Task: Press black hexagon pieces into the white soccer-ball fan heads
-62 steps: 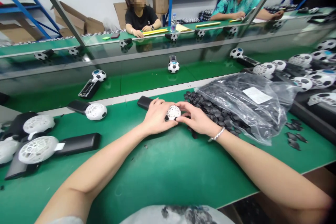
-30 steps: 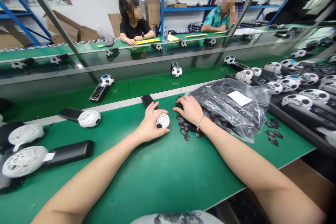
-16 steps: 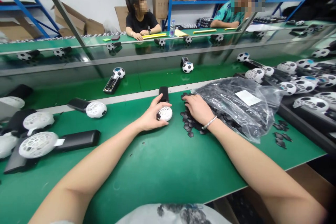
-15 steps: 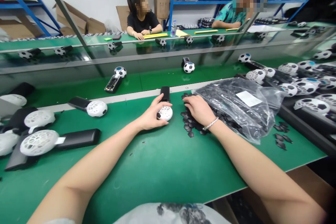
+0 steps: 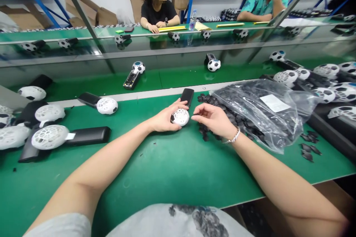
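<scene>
Near the far edge of the green table [image 5: 178, 170], the left hand [image 5: 164, 119] is half curled and the right hand [image 5: 216, 119] nearly closed in a pinch; bracing firmly with one and gripping lightly with the other seems best. A black block [image 5: 187, 96] points toward that edge beyond the left hand's white ball [image 5: 181, 117], openwork on top, dark-patched palmward. Just beside it, a small dark piece [image 5: 196, 115] seems pinched in the right fingertips.

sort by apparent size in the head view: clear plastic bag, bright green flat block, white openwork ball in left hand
1. Clear plastic bag
2. White openwork ball
3. Bright green flat block, farthest away
</scene>
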`<move>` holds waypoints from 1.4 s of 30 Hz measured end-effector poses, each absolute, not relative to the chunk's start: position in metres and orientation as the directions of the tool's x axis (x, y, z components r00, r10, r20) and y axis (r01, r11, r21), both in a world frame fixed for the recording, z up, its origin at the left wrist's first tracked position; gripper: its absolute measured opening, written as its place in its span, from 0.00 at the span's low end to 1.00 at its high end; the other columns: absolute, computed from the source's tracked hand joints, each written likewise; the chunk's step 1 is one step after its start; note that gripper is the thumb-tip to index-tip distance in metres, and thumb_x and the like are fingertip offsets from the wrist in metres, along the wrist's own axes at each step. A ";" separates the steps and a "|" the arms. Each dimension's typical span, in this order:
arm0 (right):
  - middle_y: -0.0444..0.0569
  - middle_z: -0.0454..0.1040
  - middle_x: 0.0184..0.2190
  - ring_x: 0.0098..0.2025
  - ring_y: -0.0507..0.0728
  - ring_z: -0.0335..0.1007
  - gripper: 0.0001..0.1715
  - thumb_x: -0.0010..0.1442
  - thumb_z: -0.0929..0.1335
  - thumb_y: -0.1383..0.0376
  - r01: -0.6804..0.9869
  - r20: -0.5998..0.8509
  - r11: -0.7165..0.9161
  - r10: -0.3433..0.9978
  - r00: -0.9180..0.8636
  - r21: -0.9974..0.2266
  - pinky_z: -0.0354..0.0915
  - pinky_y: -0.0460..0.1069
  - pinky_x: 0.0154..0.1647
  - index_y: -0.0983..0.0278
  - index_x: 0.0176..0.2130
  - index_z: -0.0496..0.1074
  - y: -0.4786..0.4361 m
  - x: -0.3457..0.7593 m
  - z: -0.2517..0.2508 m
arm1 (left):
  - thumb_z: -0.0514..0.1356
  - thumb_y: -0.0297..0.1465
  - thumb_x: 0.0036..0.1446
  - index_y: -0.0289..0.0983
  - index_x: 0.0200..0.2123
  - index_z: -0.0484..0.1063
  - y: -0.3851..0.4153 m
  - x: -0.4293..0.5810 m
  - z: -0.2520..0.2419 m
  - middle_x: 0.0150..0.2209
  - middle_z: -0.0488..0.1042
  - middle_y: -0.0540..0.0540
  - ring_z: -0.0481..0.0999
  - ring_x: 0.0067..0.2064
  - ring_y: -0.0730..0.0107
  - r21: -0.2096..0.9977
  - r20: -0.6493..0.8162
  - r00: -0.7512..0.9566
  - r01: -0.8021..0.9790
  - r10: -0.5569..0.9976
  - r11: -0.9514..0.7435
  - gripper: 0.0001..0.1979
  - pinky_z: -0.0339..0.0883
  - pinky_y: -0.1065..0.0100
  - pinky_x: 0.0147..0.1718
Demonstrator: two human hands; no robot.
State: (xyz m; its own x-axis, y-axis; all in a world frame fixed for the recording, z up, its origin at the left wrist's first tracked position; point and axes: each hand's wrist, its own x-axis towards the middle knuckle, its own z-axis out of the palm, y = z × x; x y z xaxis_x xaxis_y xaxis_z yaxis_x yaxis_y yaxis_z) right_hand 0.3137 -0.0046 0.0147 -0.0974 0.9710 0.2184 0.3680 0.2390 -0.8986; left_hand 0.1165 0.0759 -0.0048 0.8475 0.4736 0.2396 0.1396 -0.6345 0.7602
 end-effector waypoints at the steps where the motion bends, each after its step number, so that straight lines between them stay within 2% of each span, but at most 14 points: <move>1: 0.44 0.67 0.27 0.27 0.51 0.64 0.08 0.52 0.69 0.62 0.424 0.275 0.299 0.954 -0.119 -0.855 0.64 0.47 0.27 0.64 0.30 0.67 -0.005 0.314 0.015 | 0.63 0.25 0.40 0.39 0.53 0.58 0.076 0.117 -0.006 0.63 0.50 0.40 0.40 0.65 0.53 0.755 0.237 0.846 0.149 0.478 -0.638 0.34 0.39 0.46 0.60; 4: 0.47 0.70 0.30 0.32 0.52 0.65 0.03 0.56 0.66 0.66 0.592 0.429 0.474 0.874 -0.227 -0.652 0.64 0.48 0.34 0.64 0.32 0.70 -0.006 0.314 0.016 | 0.65 0.28 0.40 0.39 0.53 0.59 0.074 0.119 -0.007 0.63 0.50 0.39 0.43 0.65 0.53 0.742 0.237 0.840 0.168 0.489 -0.649 0.34 0.41 0.48 0.60; 6: 0.47 0.70 0.29 0.31 0.52 0.66 0.02 0.56 0.66 0.67 0.649 0.471 0.502 0.848 -0.242 -0.571 0.64 0.48 0.34 0.64 0.33 0.69 -0.007 0.313 0.016 | 0.66 0.31 0.40 0.39 0.52 0.60 0.073 0.121 -0.006 0.62 0.51 0.38 0.44 0.65 0.53 0.740 0.236 0.827 0.187 0.511 -0.646 0.33 0.42 0.49 0.60; 8: 0.46 0.70 0.27 0.28 0.51 0.65 0.02 0.54 0.68 0.68 0.671 0.489 0.497 0.843 -0.224 -0.551 0.63 0.47 0.31 0.64 0.32 0.69 -0.008 0.311 0.016 | 0.66 0.33 0.41 0.39 0.51 0.60 0.071 0.123 -0.006 0.62 0.51 0.38 0.45 0.64 0.52 0.739 0.230 0.814 0.211 0.534 -0.640 0.32 0.42 0.48 0.60; 10: 0.46 0.70 0.28 0.29 0.51 0.66 0.00 0.55 0.67 0.68 0.662 0.506 0.526 0.826 -0.249 -0.533 0.64 0.46 0.32 0.64 0.32 0.70 -0.009 0.310 0.015 | 0.66 0.33 0.41 0.39 0.51 0.61 0.069 0.124 -0.005 0.62 0.52 0.38 0.45 0.64 0.52 0.735 0.233 0.808 0.218 0.541 -0.642 0.31 0.43 0.47 0.59; 14: 0.48 0.69 0.32 0.35 0.51 0.67 0.09 0.60 0.63 0.70 0.617 0.527 0.619 0.770 -0.359 -0.485 0.65 0.47 0.36 0.62 0.36 0.73 -0.011 0.308 0.014 | 0.66 0.33 0.42 0.39 0.50 0.61 0.067 0.125 -0.005 0.61 0.53 0.38 0.46 0.64 0.52 0.726 0.243 0.803 0.222 0.544 -0.651 0.31 0.43 0.48 0.59; 16: 0.49 0.70 0.33 0.35 0.52 0.68 0.10 0.60 0.63 0.70 0.611 0.519 0.632 0.763 -0.385 -0.476 0.65 0.47 0.36 0.62 0.37 0.73 -0.012 0.307 0.014 | 0.66 0.33 0.42 0.38 0.50 0.61 0.066 0.126 -0.005 0.61 0.53 0.38 0.47 0.64 0.52 0.720 0.245 0.803 0.224 0.543 -0.657 0.31 0.44 0.48 0.59; 23: 0.47 0.74 0.31 0.36 0.53 0.69 0.05 0.57 0.66 0.71 0.581 0.501 0.612 0.785 -0.365 -0.536 0.65 0.48 0.37 0.63 0.32 0.72 -0.010 0.304 0.010 | 0.67 0.35 0.41 0.38 0.50 0.62 0.064 0.128 -0.005 0.60 0.54 0.36 0.48 0.64 0.52 0.720 0.271 0.793 0.210 0.546 -0.662 0.31 0.44 0.48 0.59; 30: 0.45 0.69 0.29 0.33 0.52 0.66 0.03 0.54 0.68 0.71 0.557 0.482 0.529 0.841 -0.246 -0.640 0.65 0.48 0.36 0.63 0.32 0.69 -0.008 0.298 0.004 | 0.64 0.35 0.45 0.37 0.48 0.62 0.064 0.129 -0.004 0.59 0.56 0.37 0.49 0.63 0.54 0.740 0.260 0.789 0.207 0.557 -0.640 0.27 0.43 0.48 0.60; 33: 0.47 0.67 0.35 0.39 0.55 0.65 0.10 0.52 0.69 0.68 0.560 0.462 0.467 0.872 -0.161 -0.685 0.65 0.50 0.36 0.63 0.36 0.67 -0.006 0.298 0.004 | 0.63 0.35 0.46 0.38 0.49 0.62 0.064 0.129 0.000 0.58 0.59 0.39 0.50 0.63 0.54 0.737 0.267 0.805 0.184 0.530 -0.650 0.26 0.41 0.49 0.60; 35: 0.50 0.65 0.42 0.46 0.57 0.62 0.18 0.50 0.70 0.67 0.556 0.426 0.405 0.899 -0.097 -0.726 0.66 0.51 0.40 0.62 0.41 0.64 -0.009 0.297 0.008 | 0.62 0.36 0.48 0.40 0.52 0.59 0.058 0.129 0.004 0.57 0.61 0.41 0.49 0.63 0.54 0.740 0.253 0.809 0.191 0.530 -0.645 0.28 0.41 0.48 0.61; 37: 0.52 0.63 0.46 0.50 0.58 0.60 0.27 0.45 0.73 0.66 0.544 0.366 0.339 0.929 -0.063 -0.767 0.66 0.51 0.42 0.62 0.44 0.63 -0.012 0.294 0.011 | 0.59 0.38 0.51 0.43 0.53 0.57 0.051 0.126 0.005 0.59 0.58 0.43 0.46 0.64 0.55 0.743 0.210 0.793 0.251 0.572 -0.621 0.26 0.44 0.48 0.60; 40: 0.51 0.61 0.47 0.43 0.55 0.66 0.34 0.41 0.75 0.60 0.512 0.214 0.224 0.974 -0.079 -0.829 0.69 0.49 0.35 0.61 0.47 0.62 -0.004 0.288 0.010 | 0.56 0.40 0.52 0.48 0.53 0.57 0.054 0.118 -0.006 0.59 0.57 0.46 0.47 0.64 0.51 0.739 0.196 0.745 0.316 0.638 -0.595 0.24 0.48 0.45 0.58; 42: 0.51 0.62 0.48 0.42 0.55 0.67 0.37 0.40 0.75 0.58 0.516 0.199 0.236 0.972 -0.127 -0.823 0.69 0.48 0.36 0.60 0.48 0.61 0.008 0.289 0.007 | 0.57 0.42 0.51 0.48 0.53 0.56 0.064 0.115 -0.015 0.59 0.57 0.45 0.45 0.64 0.47 0.750 0.196 0.718 0.329 0.668 -0.574 0.25 0.46 0.42 0.58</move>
